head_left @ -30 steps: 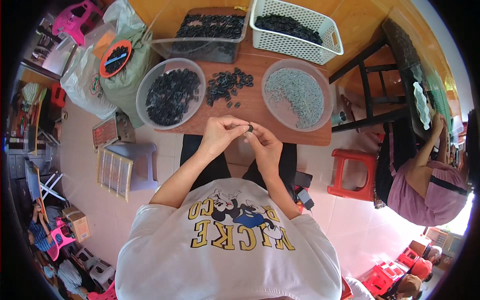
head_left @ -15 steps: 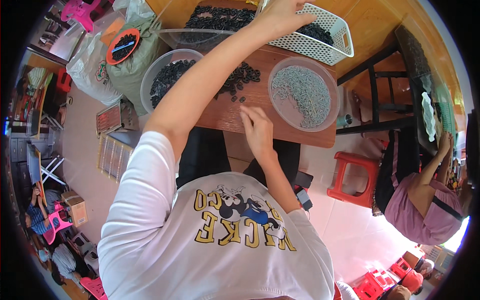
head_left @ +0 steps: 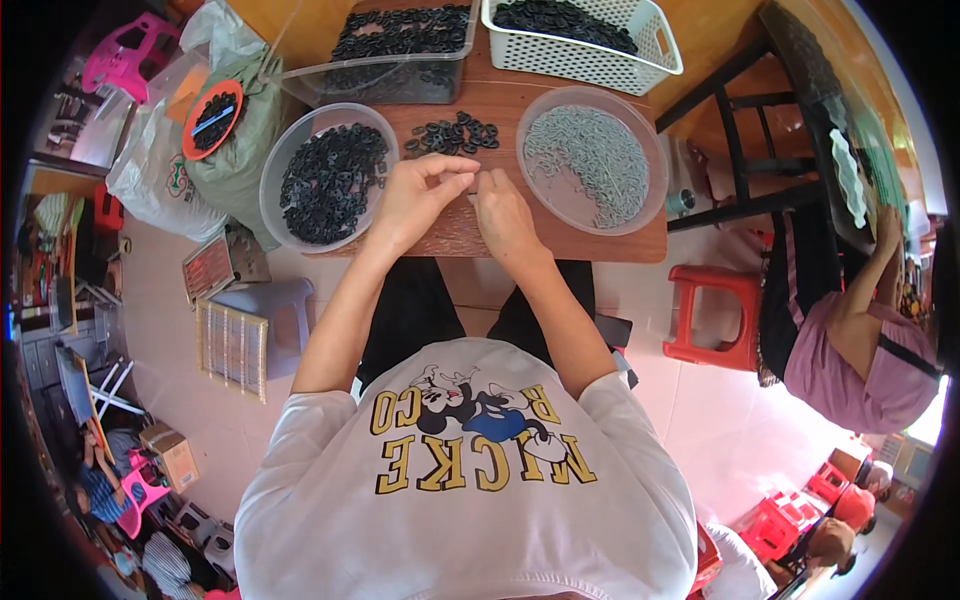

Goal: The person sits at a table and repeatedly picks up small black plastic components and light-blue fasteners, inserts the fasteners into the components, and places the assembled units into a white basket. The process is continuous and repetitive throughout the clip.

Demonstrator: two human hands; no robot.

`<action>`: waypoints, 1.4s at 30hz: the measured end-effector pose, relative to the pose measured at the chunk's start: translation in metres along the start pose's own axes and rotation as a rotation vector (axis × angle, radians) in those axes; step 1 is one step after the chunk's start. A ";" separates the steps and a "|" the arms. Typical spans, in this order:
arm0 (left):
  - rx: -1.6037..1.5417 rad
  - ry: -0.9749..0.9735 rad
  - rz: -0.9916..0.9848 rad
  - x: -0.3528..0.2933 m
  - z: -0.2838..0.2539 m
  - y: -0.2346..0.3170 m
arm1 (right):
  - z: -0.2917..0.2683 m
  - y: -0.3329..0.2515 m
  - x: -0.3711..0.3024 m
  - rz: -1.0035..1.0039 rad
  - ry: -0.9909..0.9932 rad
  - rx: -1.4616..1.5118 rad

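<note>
One pink stool (head_left: 128,52) stands off at the far left, and nearer me bulges a white sack (head_left: 150,185). Right beside that is a green sack (head_left: 245,175), with an orange plate (head_left: 198,151) of small black parts and a blue strip on it. Lower down, a framed rack (head_left: 230,347) stands beside a blue-grey stool (head_left: 290,300) on the tiled floor.

Then comes the wooden table (head_left: 645,248). Toward its left end sits a round clear bowl (head_left: 270,200), well filled with black pieces; behind it, a clear bin (head_left: 380,85) holds many more. The person's left hand (head_left: 420,195) is over the table, just right of that bowl, thumb and forefinger drawn together in a narrow pinch. I can't tell whether anything sits between those tips. A loose pile of black pieces (head_left: 460,133) lies on the wood just beyond the fingers. The right hand (head_left: 507,215) is close beside the left, fingers bent and gathered; whether it grips anything is hidden from me.

Further right, at the back, a white perforated basket (head_left: 600,65) carries more black pieces, and in front of it a second round bowl (head_left: 560,187) contains small silvery-grey parts. Past the table are a red stool (head_left: 712,357) and a co-worker in a purple top (head_left: 850,360).
</note>
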State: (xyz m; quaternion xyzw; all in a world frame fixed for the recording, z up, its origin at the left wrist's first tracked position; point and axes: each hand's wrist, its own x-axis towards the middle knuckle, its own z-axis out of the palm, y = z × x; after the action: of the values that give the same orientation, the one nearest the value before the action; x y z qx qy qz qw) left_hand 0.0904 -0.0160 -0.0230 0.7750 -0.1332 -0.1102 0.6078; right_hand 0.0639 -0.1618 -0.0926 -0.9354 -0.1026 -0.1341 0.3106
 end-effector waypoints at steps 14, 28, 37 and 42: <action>0.606 -0.291 0.590 0.085 0.108 -0.005 | -0.065 -0.008 -0.125 0.610 0.023 0.884; 0.779 -0.416 0.715 0.107 0.121 -0.013 | -0.077 0.021 -0.150 0.704 0.152 1.261; 0.318 -0.249 0.466 0.068 0.114 0.016 | -0.093 0.020 -0.129 0.743 0.252 1.503; -0.627 -0.229 -0.120 0.001 0.091 0.013 | -0.103 0.013 -0.097 0.675 0.213 1.524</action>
State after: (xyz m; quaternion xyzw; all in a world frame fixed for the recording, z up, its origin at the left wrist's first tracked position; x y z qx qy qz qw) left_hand 0.0603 -0.1021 -0.0316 0.5392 -0.1144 -0.2679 0.7902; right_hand -0.0432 -0.2455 -0.0508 -0.4326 0.1499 -0.0157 0.8889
